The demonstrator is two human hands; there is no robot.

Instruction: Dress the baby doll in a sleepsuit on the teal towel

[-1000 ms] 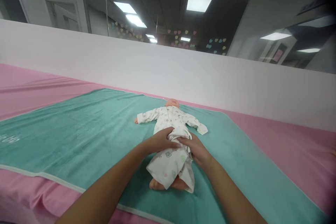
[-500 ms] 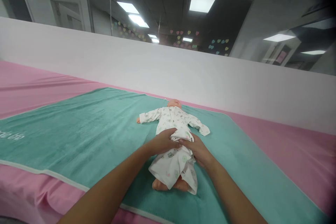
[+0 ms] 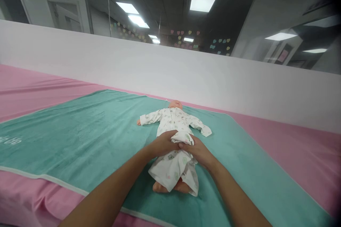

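A baby doll (image 3: 174,105) lies on its back on a teal towel (image 3: 80,131), head away from me, bare feet toward me. It wears a white printed sleepsuit (image 3: 174,166) with both sleeves spread sideways. My left hand (image 3: 162,144) and my right hand (image 3: 195,152) meet at the doll's waist. Both pinch a bunched fold of the sleepsuit's fabric (image 3: 182,137) between thumb and fingers. The doll's feet (image 3: 160,187) show below the loose hem.
The towel covers a pink sheet (image 3: 293,145) on a wide bed or table. A low white wall (image 3: 186,74) runs behind it, topped with glass panes showing ceiling lights and pastel heart stickers. The bed's near edge is at the bottom left.
The hands have stayed at the doll's waist, with the bunch of fabric gathered slightly tighter between them. The camera shifted a little.
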